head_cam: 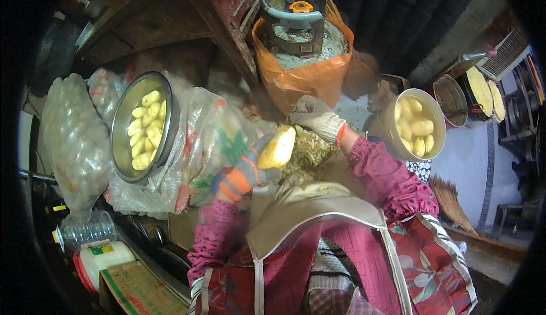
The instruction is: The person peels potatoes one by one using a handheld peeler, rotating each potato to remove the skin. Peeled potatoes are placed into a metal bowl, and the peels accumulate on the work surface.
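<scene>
A partly peeled potato [277, 147] is in my left hand [245, 172], which wears a grey and orange glove. Close above it is my right hand [318, 116] in a pale knitted glove, fingers curled; whether it holds a tool cannot be seen. Below the hands lies a heap of potato peelings [311, 150], beside the beige apron [315, 212] over my lap. Peeled potatoes [147, 131] sit in a metal basin [121, 161] on the left. More peeled potatoes [416, 123] lie in water in a pale bucket [441, 138] on the right.
A gas cylinder [298, 50] in an orange bag [294, 86] stands ahead. Full plastic sacks [74, 140] are at the left, with a clear bottle [87, 229] and a cardboard box [143, 291] nearer me. A straw broom [452, 202] and more buckets [450, 99] are at the right.
</scene>
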`<action>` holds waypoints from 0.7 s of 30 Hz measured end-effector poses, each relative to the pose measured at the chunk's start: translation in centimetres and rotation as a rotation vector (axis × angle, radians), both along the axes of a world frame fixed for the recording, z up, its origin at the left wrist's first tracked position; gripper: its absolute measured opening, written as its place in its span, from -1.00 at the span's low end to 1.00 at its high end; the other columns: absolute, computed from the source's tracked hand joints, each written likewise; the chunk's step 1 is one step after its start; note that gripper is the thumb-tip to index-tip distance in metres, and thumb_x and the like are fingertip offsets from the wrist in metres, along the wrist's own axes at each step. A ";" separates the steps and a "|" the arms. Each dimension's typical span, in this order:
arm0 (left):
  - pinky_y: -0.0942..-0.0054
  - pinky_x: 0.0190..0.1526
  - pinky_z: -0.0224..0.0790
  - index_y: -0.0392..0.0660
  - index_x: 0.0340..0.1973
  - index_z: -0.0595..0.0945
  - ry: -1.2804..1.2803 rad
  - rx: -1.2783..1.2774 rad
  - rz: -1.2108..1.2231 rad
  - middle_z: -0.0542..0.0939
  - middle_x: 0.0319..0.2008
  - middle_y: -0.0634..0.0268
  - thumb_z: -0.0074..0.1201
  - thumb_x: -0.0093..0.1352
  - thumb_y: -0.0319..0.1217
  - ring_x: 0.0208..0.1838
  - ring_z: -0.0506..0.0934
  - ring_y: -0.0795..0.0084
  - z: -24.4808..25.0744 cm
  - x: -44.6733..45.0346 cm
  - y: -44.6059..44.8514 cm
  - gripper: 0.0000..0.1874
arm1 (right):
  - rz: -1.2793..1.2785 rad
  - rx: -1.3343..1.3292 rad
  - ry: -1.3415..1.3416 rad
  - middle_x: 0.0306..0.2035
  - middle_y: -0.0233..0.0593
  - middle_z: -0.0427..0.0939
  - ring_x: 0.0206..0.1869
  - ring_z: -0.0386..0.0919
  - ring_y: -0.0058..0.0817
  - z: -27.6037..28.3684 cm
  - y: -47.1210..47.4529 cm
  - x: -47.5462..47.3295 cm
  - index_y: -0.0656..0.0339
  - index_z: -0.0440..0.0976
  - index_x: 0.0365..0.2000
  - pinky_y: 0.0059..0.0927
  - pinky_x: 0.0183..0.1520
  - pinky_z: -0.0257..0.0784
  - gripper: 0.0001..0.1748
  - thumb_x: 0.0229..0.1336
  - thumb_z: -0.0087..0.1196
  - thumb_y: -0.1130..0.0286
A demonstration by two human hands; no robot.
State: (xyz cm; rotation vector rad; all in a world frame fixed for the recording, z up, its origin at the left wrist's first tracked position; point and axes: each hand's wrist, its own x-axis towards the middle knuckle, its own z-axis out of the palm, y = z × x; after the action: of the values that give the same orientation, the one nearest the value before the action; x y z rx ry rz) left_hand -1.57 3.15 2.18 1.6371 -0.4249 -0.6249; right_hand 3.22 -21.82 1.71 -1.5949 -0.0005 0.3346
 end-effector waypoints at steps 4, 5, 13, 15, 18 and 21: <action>0.33 0.36 0.14 -0.26 0.39 0.15 0.355 -0.396 0.063 0.30 0.34 0.08 0.28 0.26 -0.19 0.36 0.30 0.30 0.1 0.2 -0.3 -0.09 | 0.069 0.210 -0.018 -0.32 -0.35 0.55 -0.24 0.43 -0.65 0.0 0.6 -0.9 0.23 0.40 -0.41 -0.55 -0.13 0.39 -0.73 0.09 0.28 0.32; 0.31 0.37 0.14 -0.25 0.39 0.16 0.464 -0.532 0.090 0.29 0.35 0.08 0.25 0.28 -0.15 0.37 0.30 0.29 -0.1 0.0 -0.3 -0.10 | 0.069 0.261 -0.020 -0.31 -0.35 0.55 -0.21 0.43 -0.64 -0.1 0.6 -0.7 0.24 0.41 -0.40 -0.55 -0.11 0.39 -0.74 0.08 0.28 0.34; 0.36 0.18 0.39 -0.23 0.33 0.28 0.603 -0.500 0.237 0.46 0.19 0.12 0.26 0.29 -0.25 0.17 0.50 0.28 -2.2 -1.6 0.1 -0.23 | 0.291 -0.054 -0.069 -0.20 -0.30 0.57 -0.13 0.45 -0.57 1.5 0.3 -1.4 0.29 0.48 -0.24 -0.46 -0.02 0.38 -0.64 -0.01 0.32 0.32; 0.37 0.17 0.40 -0.22 0.34 0.25 0.560 -0.384 0.281 0.47 0.18 0.13 0.29 0.28 -0.29 0.15 0.51 0.30 -2.1 -1.3 -0.4 -0.21 | 0.360 -0.262 -0.228 -0.22 -0.29 0.54 -0.14 0.45 -0.54 -0.3 0.5 -1.2 0.27 0.48 -0.18 -0.42 -0.01 0.38 -0.60 -0.02 0.32 0.31; 0.38 0.18 0.38 -0.23 0.35 0.23 0.555 -0.388 0.319 0.47 0.18 0.13 0.31 0.26 -0.35 0.17 0.49 0.31 -1.0 -1.8 -0.5 -0.18 | 0.169 -0.254 -0.314 -0.28 -0.34 0.50 -0.15 0.45 -0.49 -0.2 1.3 -2.0 0.29 0.43 -0.30 -0.38 -0.05 0.38 -0.70 0.02 0.29 0.38; 0.38 0.19 0.35 -0.28 0.34 0.22 0.489 -0.471 0.218 0.45 0.19 0.10 0.33 0.20 -0.24 0.17 0.48 0.28 -1.1 -1.1 -0.3 -0.11 | -0.019 -0.001 -0.013 -0.40 -0.33 0.51 -0.27 0.47 -0.56 0.4 0.0 0.0 0.26 0.42 -0.38 -0.39 -0.19 0.40 -0.66 -0.01 0.29 0.24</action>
State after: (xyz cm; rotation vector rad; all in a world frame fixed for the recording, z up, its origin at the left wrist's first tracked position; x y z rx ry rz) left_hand -2.69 2.83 1.11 1.0202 -0.0241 -0.6745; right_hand 3.22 -21.80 2.10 -1.5966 0.0049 0.3096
